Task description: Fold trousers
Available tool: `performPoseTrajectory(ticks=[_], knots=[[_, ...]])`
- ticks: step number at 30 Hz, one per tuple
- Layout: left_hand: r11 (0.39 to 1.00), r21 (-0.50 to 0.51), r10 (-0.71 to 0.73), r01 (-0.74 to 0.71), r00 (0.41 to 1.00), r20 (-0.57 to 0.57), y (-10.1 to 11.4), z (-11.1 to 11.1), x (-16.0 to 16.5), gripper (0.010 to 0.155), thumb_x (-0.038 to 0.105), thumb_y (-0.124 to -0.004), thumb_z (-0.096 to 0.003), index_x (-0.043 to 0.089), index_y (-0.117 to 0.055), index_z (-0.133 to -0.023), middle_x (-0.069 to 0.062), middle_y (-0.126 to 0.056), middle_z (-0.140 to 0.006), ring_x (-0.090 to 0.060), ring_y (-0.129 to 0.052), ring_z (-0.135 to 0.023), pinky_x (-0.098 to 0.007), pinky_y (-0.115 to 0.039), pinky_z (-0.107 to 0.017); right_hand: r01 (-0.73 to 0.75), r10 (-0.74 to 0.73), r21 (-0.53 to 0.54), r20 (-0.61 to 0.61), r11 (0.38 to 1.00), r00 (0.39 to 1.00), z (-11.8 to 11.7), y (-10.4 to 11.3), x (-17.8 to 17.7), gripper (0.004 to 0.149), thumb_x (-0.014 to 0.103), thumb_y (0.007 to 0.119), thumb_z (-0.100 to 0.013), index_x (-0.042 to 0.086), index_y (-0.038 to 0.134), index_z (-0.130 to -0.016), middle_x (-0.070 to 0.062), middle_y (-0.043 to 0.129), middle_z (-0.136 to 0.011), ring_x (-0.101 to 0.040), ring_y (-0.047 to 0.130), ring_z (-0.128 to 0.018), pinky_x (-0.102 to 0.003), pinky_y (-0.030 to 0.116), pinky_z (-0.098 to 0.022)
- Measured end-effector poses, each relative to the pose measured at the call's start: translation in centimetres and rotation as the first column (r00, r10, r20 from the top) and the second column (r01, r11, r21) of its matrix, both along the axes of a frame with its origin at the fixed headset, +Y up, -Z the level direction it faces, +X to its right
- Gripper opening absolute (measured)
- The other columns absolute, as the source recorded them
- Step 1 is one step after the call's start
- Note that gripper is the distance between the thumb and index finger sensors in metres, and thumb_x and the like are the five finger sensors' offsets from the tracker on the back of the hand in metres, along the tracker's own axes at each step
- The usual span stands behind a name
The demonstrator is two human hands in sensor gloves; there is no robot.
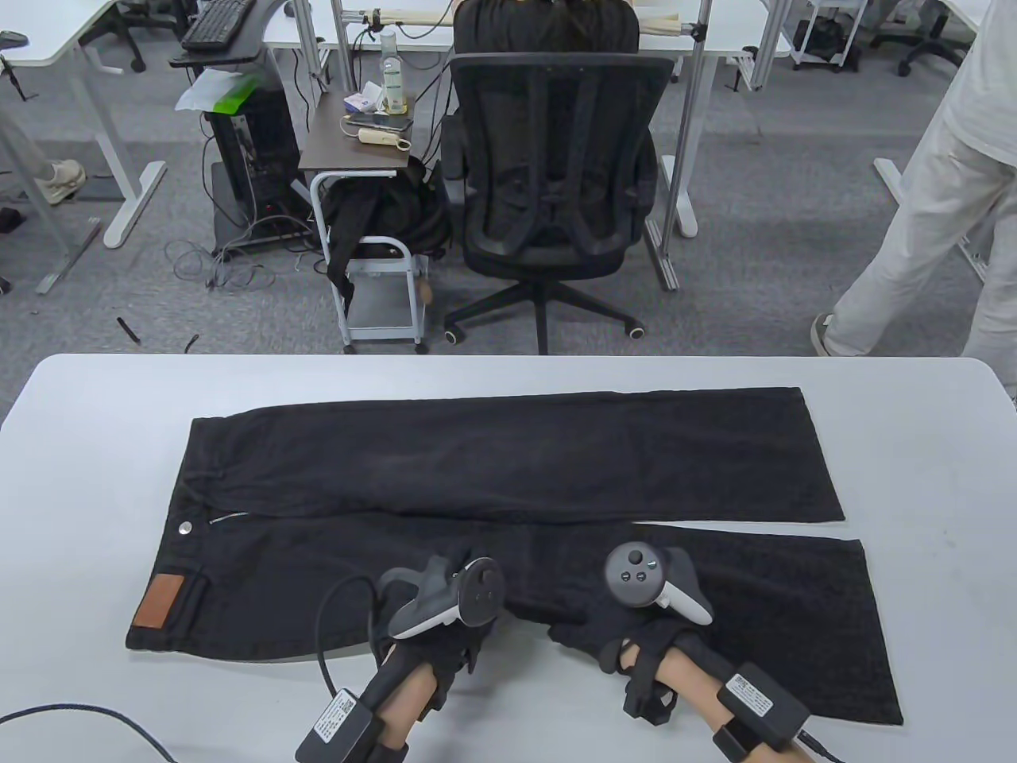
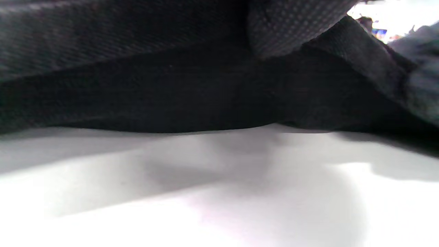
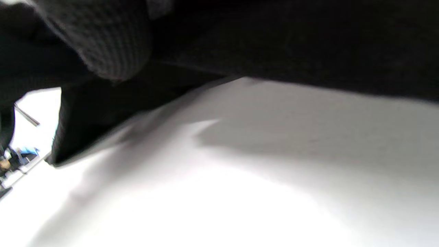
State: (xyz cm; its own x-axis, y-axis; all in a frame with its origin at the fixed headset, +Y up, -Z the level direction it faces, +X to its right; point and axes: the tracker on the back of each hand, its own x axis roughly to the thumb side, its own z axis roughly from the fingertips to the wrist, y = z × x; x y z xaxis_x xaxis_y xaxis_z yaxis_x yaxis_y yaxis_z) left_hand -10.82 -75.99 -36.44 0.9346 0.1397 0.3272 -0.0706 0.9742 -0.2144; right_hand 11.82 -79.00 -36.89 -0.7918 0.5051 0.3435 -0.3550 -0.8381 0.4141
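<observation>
Black trousers (image 1: pixel 508 469) lie flat on the white table (image 1: pixel 937 445), waistband at the left with a brown leather patch (image 1: pixel 157 600), both legs running right. My left hand (image 1: pixel 465 636) and right hand (image 1: pixel 592 636) sit side by side at the near edge of the near leg, mid-length. Each grips that edge, and the cloth between them is bunched and raised. In the left wrist view a gloved finger (image 2: pixel 291 24) lies on the cloth (image 2: pixel 171 96), lifted off the table (image 2: pixel 205 192). The right wrist view shows the same: a finger (image 3: pixel 109 44) on the cloth (image 3: pixel 308 44) above the table (image 3: pixel 240 171).
A black cable (image 1: pixel 79 711) runs over the table's near left corner. Beyond the far edge stand a black office chair (image 1: pixel 552 175) and a small cart (image 1: pixel 373 262). A person in light clothes (image 1: pixel 922 222) walks at the far right.
</observation>
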Motion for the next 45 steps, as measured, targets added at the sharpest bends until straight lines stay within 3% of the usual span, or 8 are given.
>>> performPoseTrajectory(ticks=[5, 10, 19, 25, 30, 37, 40, 45], knots=[[0.994, -0.044, 0.095, -0.097, 0.995, -0.033, -0.8, -0.7, -1.1, 0.046, 0.044, -0.077, -0.0489, 0.022, -0.081, -0.089, -0.005, -0.069, -0.115, -0.035, -0.060, -0.109, -0.058, -0.054, -0.076, -0.245, 0.278, 0.384, -0.034, 0.890, 0.960, 3.0, 1.6, -2.9, 0.095, 0.060, 0.080, -0.041, 0.016, 0.030, -0.108, -0.013, 0.027, -0.115, -0.046, 0.038, -0.104, -0.063, 0.042, -0.073], [0.985, -0.072, 0.154, -0.157, 0.987, -0.054, -1.1, -1.0, -1.6, 0.046, 0.044, -0.078, -0.0488, 0.021, -0.082, -0.089, -0.006, -0.071, -0.114, -0.036, -0.062, -0.108, -0.058, -0.056, -0.076, -0.335, 0.399, 0.598, 0.027, 0.728, 0.917, 4.5, 2.0, -4.6, 0.071, 0.040, 0.075, -0.047, 0.016, 0.044, -0.106, -0.014, 0.045, -0.112, -0.042, 0.058, -0.100, -0.060, 0.052, -0.072], [0.997, -0.075, 0.022, -0.023, 1.000, -0.006, -0.8, -0.4, -0.5, 0.058, 0.049, -0.081, -0.0483, 0.026, -0.069, -0.100, -0.003, -0.056, -0.121, -0.035, -0.049, -0.113, -0.060, -0.049, -0.078, 0.019, -0.023, 0.328, 0.007, 0.945, 1.000, 1.7, 2.2, -1.7, 0.054, 0.033, 0.073, -0.047, 0.011, 0.071, -0.096, -0.012, 0.093, -0.082, -0.034, 0.097, -0.068, -0.054, 0.075, -0.056], [0.985, -0.127, -0.116, 0.117, 0.993, 0.017, -1.0, 0.4, 1.1, 0.078, 0.054, -0.083, -0.0477, 0.033, -0.040, -0.109, 0.002, -0.029, -0.126, -0.034, -0.030, -0.117, -0.061, -0.040, -0.081, 0.071, -0.077, 0.240, 0.015, 0.968, 0.997, 0.7, 1.7, -1.3, 0.054, 0.033, 0.072, -0.047, 0.010, 0.071, -0.095, -0.010, 0.096, -0.076, -0.031, 0.100, -0.062, -0.053, 0.078, -0.053], [0.985, 0.059, -0.163, 0.162, 0.986, 0.017, 0.6, 0.7, 1.2, 0.057, 0.038, -0.076, -0.0508, 0.033, -0.058, -0.105, 0.001, -0.045, -0.123, -0.033, -0.043, -0.115, -0.059, -0.047, -0.079, 0.133, -0.137, 0.150, 0.018, 0.980, 0.990, 0.0, 1.5, -0.7, 0.054, 0.034, 0.072, -0.048, 0.008, 0.071, -0.095, -0.012, 0.097, -0.076, -0.033, 0.100, -0.063, -0.054, 0.077, -0.053], [0.995, 0.089, -0.040, 0.039, 0.999, 0.002, 2.0, 0.9, 0.0, 0.045, 0.038, -0.077, -0.0500, 0.022, -0.079, -0.092, -0.003, -0.065, -0.117, -0.035, -0.059, -0.110, -0.059, -0.053, -0.077, 0.064, -0.063, 0.301, -0.014, 0.951, 0.998, 1.0, 2.6, -1.1, 0.060, 0.039, 0.075, -0.047, 0.011, 0.066, -0.100, -0.015, 0.085, -0.093, -0.041, 0.086, -0.082, -0.059, 0.065, -0.064], [0.995, 0.104, 0.001, 0.000, 1.000, -0.010, 2.3, 0.7, -0.7, 0.045, 0.039, -0.077, -0.0499, 0.022, -0.080, -0.091, -0.005, -0.067, -0.116, -0.035, -0.061, -0.110, -0.059, -0.055, -0.077, -0.144, 0.153, 0.271, -0.011, 0.952, 0.988, 1.4, 2.3, -1.4, 0.076, 0.047, 0.080, -0.046, 0.015, 0.047, -0.106, -0.013, 0.066, -0.106, -0.042, 0.068, -0.095, -0.062, 0.053, -0.070], [0.994, 0.109, 0.031, -0.028, 0.999, -0.027, 2.6, 0.6, -1.4, 0.044, 0.040, -0.078, -0.0499, 0.022, -0.081, -0.090, -0.005, -0.069, -0.115, -0.035, -0.062, -0.109, -0.059, -0.055, -0.076, -0.304, 0.289, 0.365, 0.095, 0.880, 0.953, 1.0, 3.4, -0.1, 0.067, 0.031, 0.078, -0.047, 0.014, 0.050, -0.105, -0.013, 0.069, -0.104, -0.041, 0.071, -0.095, -0.061, 0.055, -0.070]])
